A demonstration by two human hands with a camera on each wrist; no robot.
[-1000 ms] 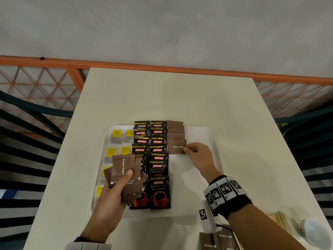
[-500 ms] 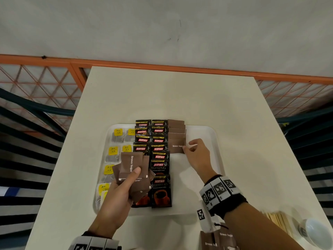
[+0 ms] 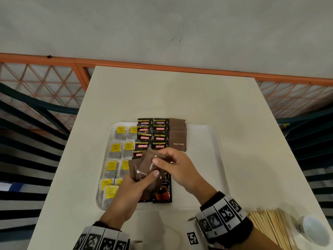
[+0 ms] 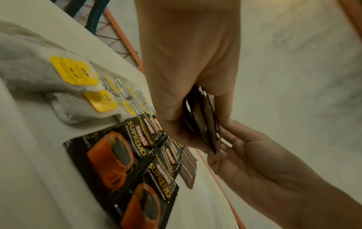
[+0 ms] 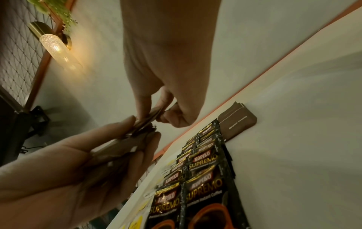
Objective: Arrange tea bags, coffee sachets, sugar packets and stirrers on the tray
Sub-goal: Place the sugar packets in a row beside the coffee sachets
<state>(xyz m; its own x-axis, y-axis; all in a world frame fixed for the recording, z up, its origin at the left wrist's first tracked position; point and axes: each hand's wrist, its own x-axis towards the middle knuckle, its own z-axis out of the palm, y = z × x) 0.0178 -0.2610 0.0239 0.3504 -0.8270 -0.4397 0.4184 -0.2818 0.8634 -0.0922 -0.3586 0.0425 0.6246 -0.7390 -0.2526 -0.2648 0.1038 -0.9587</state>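
Observation:
A white tray (image 3: 203,159) holds yellow-tagged tea bags (image 3: 115,147) on its left and two columns of black Kopiko coffee sachets (image 3: 159,130) in the middle. A short overlapping column of brown sugar packets (image 3: 178,139) lies beside them. My left hand (image 3: 129,188) grips a fanned bunch of brown sugar packets (image 3: 137,168) above the tray's near part. My right hand (image 3: 173,166) pinches the top packet (image 3: 149,164) of that bunch between thumb and fingers. The wrist views show the same bunch (image 4: 203,124) and the pinched packet (image 5: 150,115).
Wooden stirrers (image 3: 268,226) lie in a pile on the cream table (image 3: 171,98) at the near right, beside a white cup (image 3: 313,230). An orange mesh railing (image 3: 45,82) runs behind the table. The right part of the tray is bare.
My right hand left the sugar packet it laid on the tray column and came back left to the bunch in my left hand, where it now pinches the top packet.

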